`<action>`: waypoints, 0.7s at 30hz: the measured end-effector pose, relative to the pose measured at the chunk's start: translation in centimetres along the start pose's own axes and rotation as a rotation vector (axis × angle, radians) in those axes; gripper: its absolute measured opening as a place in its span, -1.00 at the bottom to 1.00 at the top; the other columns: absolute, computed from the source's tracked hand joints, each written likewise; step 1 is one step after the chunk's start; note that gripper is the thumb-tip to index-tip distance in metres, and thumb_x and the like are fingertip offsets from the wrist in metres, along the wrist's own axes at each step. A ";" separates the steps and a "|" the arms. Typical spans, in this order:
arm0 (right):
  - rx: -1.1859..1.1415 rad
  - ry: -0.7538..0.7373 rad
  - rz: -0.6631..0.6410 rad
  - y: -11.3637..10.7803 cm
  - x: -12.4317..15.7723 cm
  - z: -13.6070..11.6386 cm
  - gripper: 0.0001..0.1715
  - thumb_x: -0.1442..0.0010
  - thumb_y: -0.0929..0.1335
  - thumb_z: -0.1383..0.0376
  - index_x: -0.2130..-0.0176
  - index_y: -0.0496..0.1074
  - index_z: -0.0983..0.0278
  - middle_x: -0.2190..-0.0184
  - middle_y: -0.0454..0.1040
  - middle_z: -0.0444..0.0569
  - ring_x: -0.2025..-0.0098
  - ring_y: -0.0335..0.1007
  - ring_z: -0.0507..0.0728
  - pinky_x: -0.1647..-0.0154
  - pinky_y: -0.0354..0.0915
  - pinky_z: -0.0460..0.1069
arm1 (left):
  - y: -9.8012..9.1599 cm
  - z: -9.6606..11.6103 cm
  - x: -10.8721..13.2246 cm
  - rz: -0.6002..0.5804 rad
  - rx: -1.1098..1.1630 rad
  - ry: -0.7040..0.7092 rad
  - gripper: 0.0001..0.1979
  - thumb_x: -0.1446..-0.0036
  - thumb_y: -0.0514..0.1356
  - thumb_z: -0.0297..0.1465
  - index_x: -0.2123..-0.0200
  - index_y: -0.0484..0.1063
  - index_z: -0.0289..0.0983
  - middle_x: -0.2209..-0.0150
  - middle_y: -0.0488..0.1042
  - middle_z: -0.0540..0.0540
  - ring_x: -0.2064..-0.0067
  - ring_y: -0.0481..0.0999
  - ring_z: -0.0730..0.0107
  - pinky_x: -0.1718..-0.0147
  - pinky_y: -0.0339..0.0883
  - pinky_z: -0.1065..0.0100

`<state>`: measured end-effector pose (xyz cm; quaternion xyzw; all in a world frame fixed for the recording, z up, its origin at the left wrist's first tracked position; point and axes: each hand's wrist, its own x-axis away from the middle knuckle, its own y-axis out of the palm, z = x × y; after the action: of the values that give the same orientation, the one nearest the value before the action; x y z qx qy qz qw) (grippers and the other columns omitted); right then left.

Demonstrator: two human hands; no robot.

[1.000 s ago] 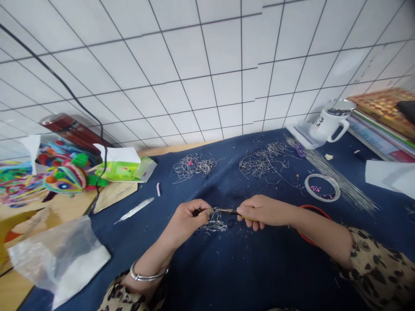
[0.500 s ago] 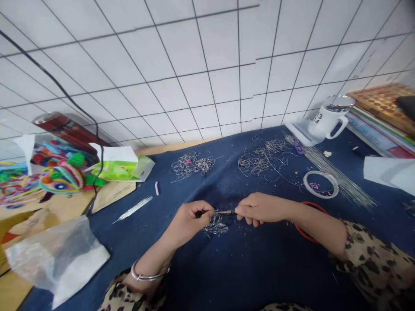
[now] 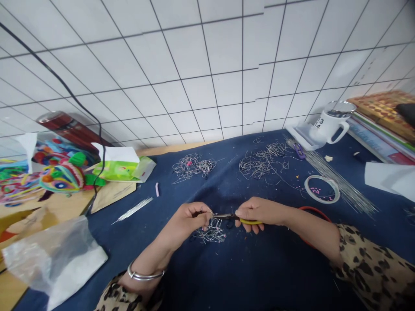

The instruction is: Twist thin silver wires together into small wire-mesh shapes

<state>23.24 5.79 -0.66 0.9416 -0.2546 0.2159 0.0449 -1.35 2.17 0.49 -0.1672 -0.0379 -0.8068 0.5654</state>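
In my right hand [image 3: 254, 212] is a pair of pliers [image 3: 228, 216] with yellow handles, its thin jaws pointing left. My left hand [image 3: 196, 217] pinches a fine wire at the tip of those jaws; most of the wire is hidden by the fingers. Just below the jaws lies a small heap of bent wire pieces [image 3: 211, 233] on the dark blue cloth [image 3: 240, 276]. Whether the jaws are closed on the wire is too small to make out.
Farther back lie two tangles of wire, a left one [image 3: 193, 166] and a right one [image 3: 262, 160]. Straight wires [image 3: 340, 181], a clear ring [image 3: 321, 189] and a white mug [image 3: 335, 123] are at right. Leftward are a plastic bag [image 3: 58, 259] and a colourful pipe-cleaner figure [image 3: 61, 178].
The pliers' yellow handle now shows below my right hand, and its fingers look more spread. Both hands stay close together over the wire heap. The view has shifted slightly.
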 end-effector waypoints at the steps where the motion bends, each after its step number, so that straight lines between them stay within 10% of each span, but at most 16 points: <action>1: -0.011 -0.001 0.006 0.1 0.0 0.1 -0.46 -0.22 0.17 -0.02 0.25 0.44 0.36 0.52 0.39 -0.09 0.59 0.28 -0.08 0.63 0.16 -0.20 | 0.0 0.0 0.0 -0.002 0.021 -0.002 -0.88 -0.01 0.16 -0.48 0.54 0.42 -0.34 0.63 0.34 0.05 0.55 0.27 0.56 0.50 0.17 0.48; 21: -0.504 0.031 -0.211 0.6 -0.3 0.7 -0.44 -0.26 0.12 0.02 0.22 0.41 0.42 0.47 0.45 0.02 0.53 0.46 0.04 0.59 0.34 -0.12 | -0.1 -1.0 -0.3 -0.002 0.247 0.009 -0.86 -0.03 0.23 -0.43 0.52 0.43 -0.36 0.62 0.37 0.04 0.56 0.29 0.59 0.52 0.18 0.50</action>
<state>23.01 5.28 -1.46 0.9185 -0.2003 0.1542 0.3041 -1.61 2.19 -0.53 -0.0924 -0.1347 -0.7974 0.5810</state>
